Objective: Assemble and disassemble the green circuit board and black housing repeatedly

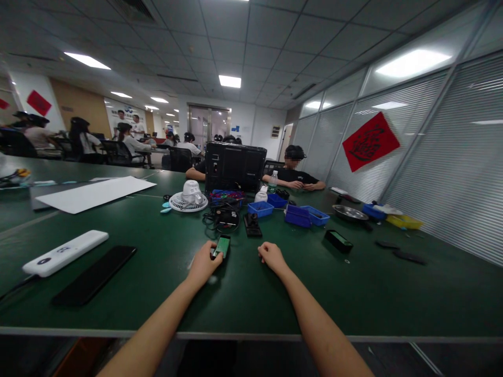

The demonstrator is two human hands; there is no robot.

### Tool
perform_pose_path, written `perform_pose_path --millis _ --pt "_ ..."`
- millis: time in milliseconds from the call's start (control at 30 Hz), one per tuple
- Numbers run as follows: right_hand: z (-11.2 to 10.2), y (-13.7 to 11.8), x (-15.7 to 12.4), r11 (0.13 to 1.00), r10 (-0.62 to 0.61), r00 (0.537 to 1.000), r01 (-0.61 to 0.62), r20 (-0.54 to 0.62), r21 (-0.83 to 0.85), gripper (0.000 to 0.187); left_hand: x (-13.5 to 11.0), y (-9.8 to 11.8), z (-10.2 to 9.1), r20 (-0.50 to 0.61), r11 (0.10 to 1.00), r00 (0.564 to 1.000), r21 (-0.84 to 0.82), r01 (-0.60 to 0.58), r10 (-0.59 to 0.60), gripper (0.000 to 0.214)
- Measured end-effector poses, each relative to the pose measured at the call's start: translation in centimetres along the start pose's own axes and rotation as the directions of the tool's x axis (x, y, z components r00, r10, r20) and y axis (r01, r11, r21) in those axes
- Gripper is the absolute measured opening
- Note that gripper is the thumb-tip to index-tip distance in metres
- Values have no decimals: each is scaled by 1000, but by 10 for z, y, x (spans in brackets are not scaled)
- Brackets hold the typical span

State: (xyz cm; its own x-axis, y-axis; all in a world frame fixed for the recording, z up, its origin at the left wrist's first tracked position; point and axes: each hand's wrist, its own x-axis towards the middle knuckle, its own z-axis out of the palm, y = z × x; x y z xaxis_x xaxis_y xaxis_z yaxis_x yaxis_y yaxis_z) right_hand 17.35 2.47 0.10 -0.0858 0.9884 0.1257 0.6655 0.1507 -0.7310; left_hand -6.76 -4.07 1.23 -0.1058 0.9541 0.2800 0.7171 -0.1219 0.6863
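Gripping a small green-screened gadget (222,245) in the left hand (202,264), pressed flat to the desk (243,298), seemingly for steadiness. Resting the right hand (271,256) beside it, loosely fisted, empty. Beyond: blue trays (260,208), white fan (188,199).

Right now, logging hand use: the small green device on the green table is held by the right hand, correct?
No. The head view shows the left hand holding the small green device on the green table; the right hand rests empty beside it.
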Motion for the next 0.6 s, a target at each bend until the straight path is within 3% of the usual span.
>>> perform_pose_path --millis 233,600 --pt "1 1 0 1000 11 1000 -11 -5 18 19 -7 31 27 19 999 999 22 -50 49 20" --pt "4 4 3 999 -30 999 29 -30 -23 20 1 47 56 -1 995 996 54 -86 86 22"
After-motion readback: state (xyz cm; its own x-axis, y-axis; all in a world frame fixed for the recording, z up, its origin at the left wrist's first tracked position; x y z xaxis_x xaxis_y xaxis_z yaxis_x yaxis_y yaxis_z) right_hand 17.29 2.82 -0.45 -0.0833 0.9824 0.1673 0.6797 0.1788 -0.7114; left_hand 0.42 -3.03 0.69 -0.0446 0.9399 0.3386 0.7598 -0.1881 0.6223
